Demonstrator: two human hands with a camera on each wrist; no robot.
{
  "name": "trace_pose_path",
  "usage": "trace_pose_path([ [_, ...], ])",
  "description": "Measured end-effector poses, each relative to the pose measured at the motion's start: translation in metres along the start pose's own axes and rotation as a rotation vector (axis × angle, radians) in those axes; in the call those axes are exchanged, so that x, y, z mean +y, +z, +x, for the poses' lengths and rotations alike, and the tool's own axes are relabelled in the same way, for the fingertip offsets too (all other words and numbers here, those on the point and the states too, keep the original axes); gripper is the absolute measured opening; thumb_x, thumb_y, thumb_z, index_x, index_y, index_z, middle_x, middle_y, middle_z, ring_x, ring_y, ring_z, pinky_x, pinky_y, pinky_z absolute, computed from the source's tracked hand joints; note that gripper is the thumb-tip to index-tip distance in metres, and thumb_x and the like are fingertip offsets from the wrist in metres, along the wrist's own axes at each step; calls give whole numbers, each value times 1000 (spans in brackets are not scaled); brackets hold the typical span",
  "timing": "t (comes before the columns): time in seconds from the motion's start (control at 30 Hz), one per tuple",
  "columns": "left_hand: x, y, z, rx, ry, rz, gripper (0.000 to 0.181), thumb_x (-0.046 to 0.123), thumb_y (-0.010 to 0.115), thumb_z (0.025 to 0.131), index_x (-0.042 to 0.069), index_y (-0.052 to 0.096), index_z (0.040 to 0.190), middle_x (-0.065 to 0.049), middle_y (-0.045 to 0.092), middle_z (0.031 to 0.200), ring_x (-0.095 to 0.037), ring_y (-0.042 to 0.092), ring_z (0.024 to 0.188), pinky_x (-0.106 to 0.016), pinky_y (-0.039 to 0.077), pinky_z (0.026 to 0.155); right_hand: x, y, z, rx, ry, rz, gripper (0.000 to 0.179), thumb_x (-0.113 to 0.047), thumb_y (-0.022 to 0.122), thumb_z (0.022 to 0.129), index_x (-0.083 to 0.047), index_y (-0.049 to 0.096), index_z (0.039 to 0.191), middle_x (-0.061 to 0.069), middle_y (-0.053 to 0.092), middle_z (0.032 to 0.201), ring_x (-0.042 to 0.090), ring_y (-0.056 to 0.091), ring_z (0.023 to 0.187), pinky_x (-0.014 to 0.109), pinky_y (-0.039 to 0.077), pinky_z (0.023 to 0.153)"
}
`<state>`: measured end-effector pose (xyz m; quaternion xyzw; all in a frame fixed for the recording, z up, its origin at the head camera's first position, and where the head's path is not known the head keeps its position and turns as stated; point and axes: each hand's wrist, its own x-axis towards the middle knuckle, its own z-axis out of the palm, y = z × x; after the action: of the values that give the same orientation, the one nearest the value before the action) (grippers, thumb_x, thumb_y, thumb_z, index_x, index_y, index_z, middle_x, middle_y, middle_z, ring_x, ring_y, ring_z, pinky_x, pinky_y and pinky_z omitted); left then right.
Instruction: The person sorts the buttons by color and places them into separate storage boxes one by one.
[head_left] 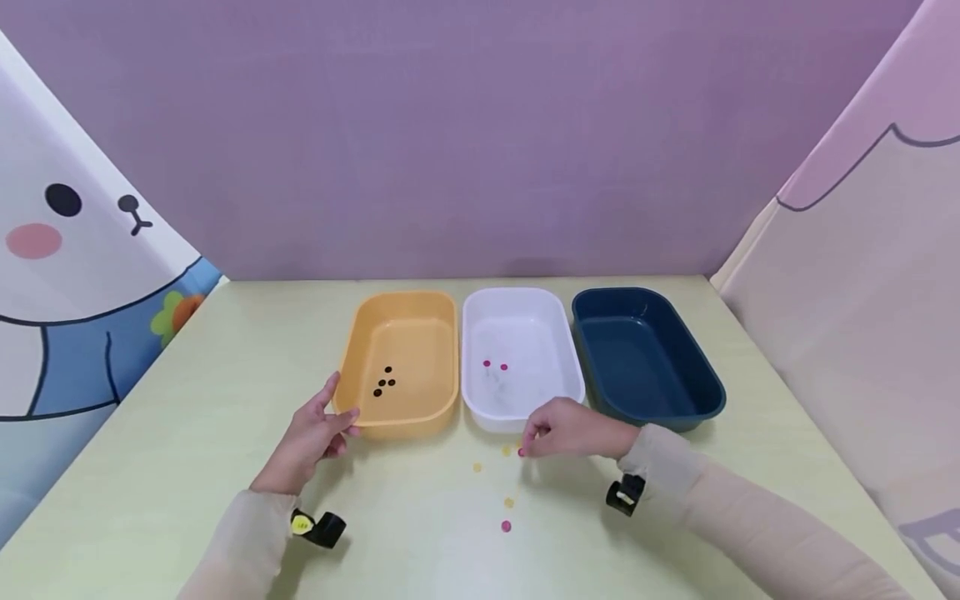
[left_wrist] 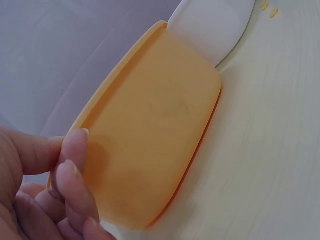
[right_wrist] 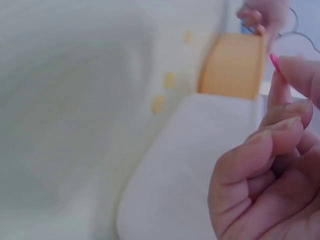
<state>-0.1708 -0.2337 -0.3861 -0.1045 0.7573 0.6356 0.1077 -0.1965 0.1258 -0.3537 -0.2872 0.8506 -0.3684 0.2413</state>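
Observation:
My left hand (head_left: 313, 437) grips the near-left corner of an orange tray (head_left: 420, 408), pinching its rim between thumb and fingers. Several small black buttons (head_left: 382, 383) lie inside that tray. Between the thumb and index finger of my right hand (head_left: 573, 429) is a small pink button (right_wrist: 274, 62), held just in front of the white tray (head_left: 525, 308). Two pink buttons (head_left: 504, 367) lie in the white tray. On the table near my right hand are several yellow buttons (head_left: 477, 467), and another pink button (head_left: 506, 526) lies closer to me.
A dark blue tray (head_left: 637, 358) stands at the right of the row, beside the white one. Behind the trays, the table (head_left: 420, 550) meets a purple backdrop (head_left: 480, 142). Printed cloth panels (head_left: 862, 333) flank both sides.

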Motion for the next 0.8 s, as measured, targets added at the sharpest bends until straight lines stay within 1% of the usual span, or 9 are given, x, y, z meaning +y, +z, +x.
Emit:
trace_pose_path([
  [0.07, 1, 0, 0, -2, -1, 0, 77, 8, 52, 98, 20, 2, 155, 6, 64, 65, -5, 46, 45, -19, 41, 48, -2, -8, 0, 28, 47, 43, 12, -14, 69, 86, -3, 72, 83, -2, 61, 68, 11, 42, 57, 24, 34, 52],
  [0.17, 3, -1, 1, -3, 1, 2, 77, 9, 52, 98, 20, 2, 155, 7, 64, 65, -5, 46, 45, -19, 41, 48, -5, -20, 0, 69, 124, 96, 14, -15, 68, 88, -1, 72, 87, 8, 63, 73, 13, 40, 52, 25, 33, 50],
  [0.23, 3, -1, 1, -4, 3, 4, 77, 9, 52, 98, 20, 1, 155, 7, 64, 65, -5, 47, 46, -19, 41, 48, -6, -27, 2, 89, 154, 105, 15, -15, 67, 89, -2, 73, 88, 10, 67, 79, 14, 40, 50, 25, 34, 49],
  [0.3, 3, -1, 1, -3, -2, 2, 76, 9, 51, 98, 21, 1, 155, 7, 64, 65, -5, 47, 46, -19, 41, 49, -7, -33, 4, 102, 177, 97, 14, -16, 67, 88, -3, 73, 88, 9, 66, 77, 13, 38, 48, 25, 34, 49],
  [0.4, 3, -1, 0, -8, -9, 1, 77, 9, 52, 98, 21, 1, 155, 7, 64, 65, -5, 46, 46, -19, 40, 49, -6, -41, 10, 103, 200, 80, 16, -17, 67, 88, -3, 74, 89, 2, 61, 66, 13, 37, 46, 25, 35, 48],
  [0.47, 3, -1, -1, -8, -13, 4, 77, 9, 52, 98, 22, 1, 155, 7, 64, 65, -5, 46, 46, -19, 40, 49, -6, -46, 14, 105, 222, 83, 17, -17, 67, 88, -2, 74, 92, 0, 51, 57, 13, 36, 45, 24, 34, 47],
  [0.53, 2, 0, -1, -6, -9, 9, 77, 9, 52, 98, 21, 1, 155, 7, 64, 65, -5, 46, 46, -19, 40, 48, -5, -50, 21, 119, 246, 94, 20, -17, 67, 88, 0, 74, 96, -1, 41, 53, 13, 36, 45, 23, 34, 47],
  [0.63, 0, 0, -1, -3, -10, 9, 78, 10, 53, 98, 23, 1, 155, 7, 64, 66, -6, 46, 46, -20, 41, 48, -4, -58, 34, 153, 290, 111, 24, -18, 66, 89, 1, 72, 103, -2, 38, 55, 14, 39, 48, 23, 35, 49],
  [0.8, -1, 0, 0, 2, -8, 11, 77, 11, 53, 98, 23, 2, 155, 5, 64, 66, -6, 47, 46, -20, 41, 48, -5, -74, 57, 231, 356, 161, 28, -21, 65, 91, -1, 70, 109, 0, 37, 57, 16, 40, 53, 25, 40, 54],
])
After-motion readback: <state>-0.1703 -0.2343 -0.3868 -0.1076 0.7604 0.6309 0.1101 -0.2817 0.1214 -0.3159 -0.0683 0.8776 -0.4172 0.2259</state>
